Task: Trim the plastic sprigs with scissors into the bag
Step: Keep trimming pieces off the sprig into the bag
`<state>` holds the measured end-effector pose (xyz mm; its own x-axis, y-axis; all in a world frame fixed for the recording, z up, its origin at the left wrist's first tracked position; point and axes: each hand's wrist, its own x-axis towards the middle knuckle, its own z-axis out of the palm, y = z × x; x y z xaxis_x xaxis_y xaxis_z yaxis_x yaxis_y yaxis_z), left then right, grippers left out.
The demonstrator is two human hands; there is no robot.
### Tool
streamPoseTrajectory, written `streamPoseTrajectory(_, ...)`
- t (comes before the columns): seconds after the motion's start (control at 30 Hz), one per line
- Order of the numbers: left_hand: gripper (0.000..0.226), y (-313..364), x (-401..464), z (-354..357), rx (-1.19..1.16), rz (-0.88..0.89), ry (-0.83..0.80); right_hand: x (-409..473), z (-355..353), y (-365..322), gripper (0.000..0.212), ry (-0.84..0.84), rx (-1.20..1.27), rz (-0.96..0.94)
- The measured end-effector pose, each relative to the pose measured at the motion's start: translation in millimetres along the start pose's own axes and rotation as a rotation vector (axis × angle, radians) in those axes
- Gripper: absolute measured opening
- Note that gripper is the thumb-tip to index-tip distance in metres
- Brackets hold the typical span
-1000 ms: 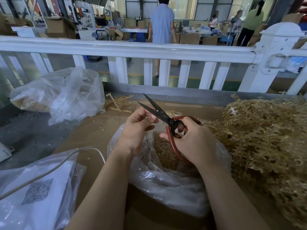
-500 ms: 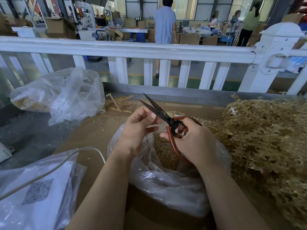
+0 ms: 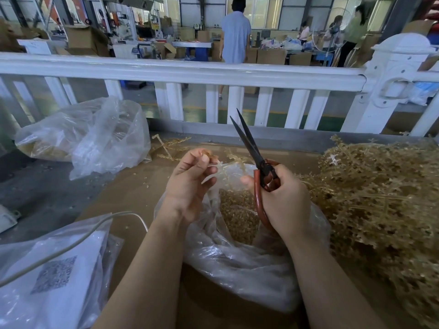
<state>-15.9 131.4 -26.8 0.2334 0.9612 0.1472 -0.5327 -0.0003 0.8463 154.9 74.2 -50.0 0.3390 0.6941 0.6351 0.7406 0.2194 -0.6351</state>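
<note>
Directly ahead of me runs a white painted railing with square balusters [image 3: 180,68], ending in a capped white post [image 3: 394,86] on the right. Beyond it I see a green-painted factory floor [image 3: 197,108], stacked brown cardboard boxes [image 3: 270,55], a blue-legged work table [image 3: 197,47] and tall daylight-filled windows [image 3: 261,10]. Three people stand in the hall.

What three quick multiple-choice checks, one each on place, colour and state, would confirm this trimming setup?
1. Where is the untrimmed sprig pile?
A. right of the open bag
B. left of it
C. beyond the fence

2. What colour are the scissors' handles?
A. blue
B. reddish-brown
C. white

3. What is the left hand doing?
A. lying flat
B. gripping the fence
C. pinching a sprig

Answers: 1 A, the pile lies at the right; 2 B, loops in the right hand; 3 C, fingertips hold the sprig over the bag.
</note>
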Motion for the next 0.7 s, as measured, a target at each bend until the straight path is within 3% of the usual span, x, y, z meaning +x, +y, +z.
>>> streamPoseTrajectory(0.3, 0.016, 5.9, 11.2, -17.2, -0.615, 0.026, 0.285, 1.0, -2.2, -0.3, 0.063, -0.008, -0.003, 0.049)
streamPoseTrajectory(0.4, 0.014, 3.4, 14.2, -21.2, -0.614, -0.017, 0.383, 0.8, -2.3, -0.7, 0.064, -0.009, -0.009, 0.037)
streamPoseTrajectory(0.53, 0.030, 1.0, 16.6, -23.2, -0.549, -0.102, 0.413, 1.0, -2.0, -0.2, 0.070, -0.013, -0.009, 0.024)
streamPoseTrajectory(0.7, 0.031, 0.6, 13.3, -19.5, -0.476, -0.093, 0.429, 0.7, -0.2, -0.1, 0.067, -0.004, -0.016, 0.028)
